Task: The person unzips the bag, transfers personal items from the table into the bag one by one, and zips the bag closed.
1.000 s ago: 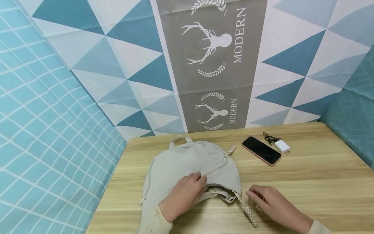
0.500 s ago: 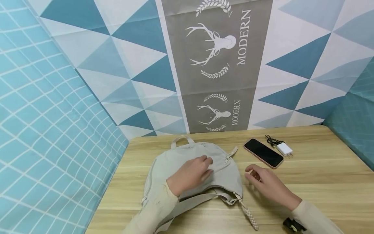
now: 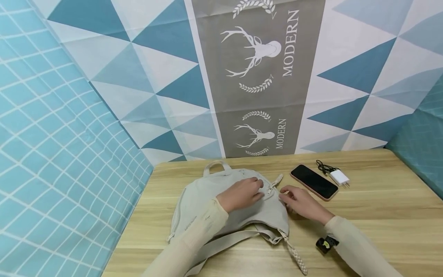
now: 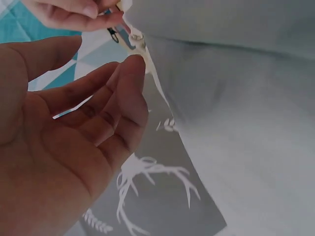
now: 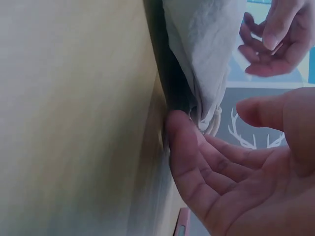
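A pale grey backpack (image 3: pixel 199 192) lies flat on the table, with a braided zipper pull (image 3: pixel 277 180) at its upper right and another braided pull (image 3: pixel 297 257) at its lower right. Over the bag's upper right part is my left hand (image 3: pixel 242 194), thumb apart from the loosely bent fingers and nothing between them; the left wrist view shows the gap beside the bag's fabric (image 4: pixel 246 123). My right hand (image 3: pixel 306 204) is at the bag's right edge, fingertips low against its side in the right wrist view. Its thumb stands apart, pinching nothing.
A black-screened phone (image 3: pixel 314 182) in a pink case lies right of the bag. Beyond it are a white charger plug (image 3: pixel 339 177) and a coiled black cable (image 3: pixel 324 167). A grey strap (image 3: pixel 228 241) trails from the bag's near side. Patterned cloth (image 3: pixel 173 77) backs the wooden table (image 3: pixel 380 215).
My left hand has moved from the bag's near opening up and right across its top. The right hand has moved up and left to the bag's right edge. The bag has stayed nearly in place.
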Action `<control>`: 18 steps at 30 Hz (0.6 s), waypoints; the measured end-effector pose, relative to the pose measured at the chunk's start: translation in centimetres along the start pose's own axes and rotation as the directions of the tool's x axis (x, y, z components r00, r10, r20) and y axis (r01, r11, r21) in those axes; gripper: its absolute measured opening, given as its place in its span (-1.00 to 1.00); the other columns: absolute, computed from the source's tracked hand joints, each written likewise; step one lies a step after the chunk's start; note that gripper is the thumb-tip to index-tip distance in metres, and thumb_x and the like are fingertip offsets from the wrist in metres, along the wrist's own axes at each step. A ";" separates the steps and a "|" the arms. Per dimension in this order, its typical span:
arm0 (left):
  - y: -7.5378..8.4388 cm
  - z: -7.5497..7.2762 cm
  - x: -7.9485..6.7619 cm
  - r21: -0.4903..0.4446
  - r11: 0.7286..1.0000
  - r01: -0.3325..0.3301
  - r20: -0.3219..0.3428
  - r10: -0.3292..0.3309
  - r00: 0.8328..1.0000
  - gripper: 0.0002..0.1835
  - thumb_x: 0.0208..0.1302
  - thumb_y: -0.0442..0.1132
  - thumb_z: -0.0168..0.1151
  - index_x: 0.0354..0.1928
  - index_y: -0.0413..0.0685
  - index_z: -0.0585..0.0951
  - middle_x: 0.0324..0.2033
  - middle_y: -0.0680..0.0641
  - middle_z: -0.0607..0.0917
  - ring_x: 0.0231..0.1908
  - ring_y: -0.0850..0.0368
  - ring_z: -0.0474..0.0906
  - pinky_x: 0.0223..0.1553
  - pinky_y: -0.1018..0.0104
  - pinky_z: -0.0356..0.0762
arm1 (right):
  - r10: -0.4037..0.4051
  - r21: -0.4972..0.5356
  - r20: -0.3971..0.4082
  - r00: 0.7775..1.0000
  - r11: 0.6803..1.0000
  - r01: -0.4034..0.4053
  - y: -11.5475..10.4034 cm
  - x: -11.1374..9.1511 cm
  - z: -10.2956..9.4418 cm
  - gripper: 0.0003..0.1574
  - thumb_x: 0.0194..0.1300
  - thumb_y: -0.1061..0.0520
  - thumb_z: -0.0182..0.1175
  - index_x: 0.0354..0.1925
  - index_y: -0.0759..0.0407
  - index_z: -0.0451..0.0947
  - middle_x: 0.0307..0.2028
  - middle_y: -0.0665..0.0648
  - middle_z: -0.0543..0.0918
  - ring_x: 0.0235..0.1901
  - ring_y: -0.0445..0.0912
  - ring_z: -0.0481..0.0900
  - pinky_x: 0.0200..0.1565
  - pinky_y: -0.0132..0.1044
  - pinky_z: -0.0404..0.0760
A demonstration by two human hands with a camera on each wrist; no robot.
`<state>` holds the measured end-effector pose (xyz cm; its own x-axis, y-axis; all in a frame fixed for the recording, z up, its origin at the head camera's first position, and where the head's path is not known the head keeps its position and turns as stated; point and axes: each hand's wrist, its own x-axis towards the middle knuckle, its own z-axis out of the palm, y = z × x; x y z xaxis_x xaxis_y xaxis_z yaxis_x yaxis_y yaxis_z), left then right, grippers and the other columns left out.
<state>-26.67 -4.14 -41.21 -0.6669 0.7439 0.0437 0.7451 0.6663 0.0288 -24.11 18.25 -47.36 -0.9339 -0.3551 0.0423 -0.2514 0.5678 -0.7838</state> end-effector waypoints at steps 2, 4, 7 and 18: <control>0.1 0.2 0.9 -0.010 1.000 0.003 0.028 -0.003 1.000 -0.73 0.30 -0.07 0.01 -0.11 -0.06 0.53 -0.28 0.05 0.55 -0.37 0.28 0.47 -0.34 0.42 0.45 | 0.012 0.020 0.029 1.000 1.000 -0.013 0.0 0.5 0.0 -0.57 0.34 -0.07 -0.06 -0.05 0.23 0.43 -0.58 0.08 0.54 -0.66 -0.03 0.50 -0.63 -0.27 0.46; 0.3 0.4 1.8 -0.028 1.000 0.006 0.059 -0.005 0.998 -0.77 0.31 -0.07 -0.01 -0.19 -0.04 0.53 -0.34 0.06 0.54 -0.40 0.27 0.45 -0.37 0.42 0.43 | 0.023 0.037 0.051 0.998 0.999 -0.025 0.2 0.7 0.0 -0.57 0.35 -0.08 -0.06 -0.07 0.22 0.43 -0.61 0.11 0.53 -0.67 -0.01 0.50 -0.63 -0.25 0.47; 0.7 0.7 3.1 -0.058 0.998 0.017 0.094 -0.011 0.996 -0.80 0.31 -0.07 -0.01 -0.37 0.02 0.51 -0.47 0.08 0.50 -0.48 0.27 0.41 -0.44 0.41 0.37 | 0.035 0.048 0.072 0.997 0.998 -0.039 0.5 0.9 0.0 -0.60 0.35 -0.06 -0.06 -0.09 0.22 0.45 -0.63 0.14 0.53 -0.68 -0.01 0.49 -0.62 -0.22 0.48; 1.4 2.2 5.6 -0.029 0.987 0.157 0.101 -0.154 0.983 -0.78 0.24 -0.06 0.08 -0.51 0.04 0.43 -0.57 0.06 0.47 -0.60 0.24 0.38 -0.60 0.35 0.34 | 0.004 0.041 0.060 0.998 0.999 -0.006 1.5 1.4 0.3 -0.81 0.30 0.14 0.02 -0.21 0.25 0.45 -0.63 0.10 0.52 -0.70 -0.05 0.48 -0.64 -0.27 0.47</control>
<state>-29.37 1.12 -43.13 -0.7708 0.6340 -0.0624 0.6308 0.7733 0.0643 -25.72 18.42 -48.69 -0.9178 -0.3971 0.0019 -0.2347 0.5388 -0.8091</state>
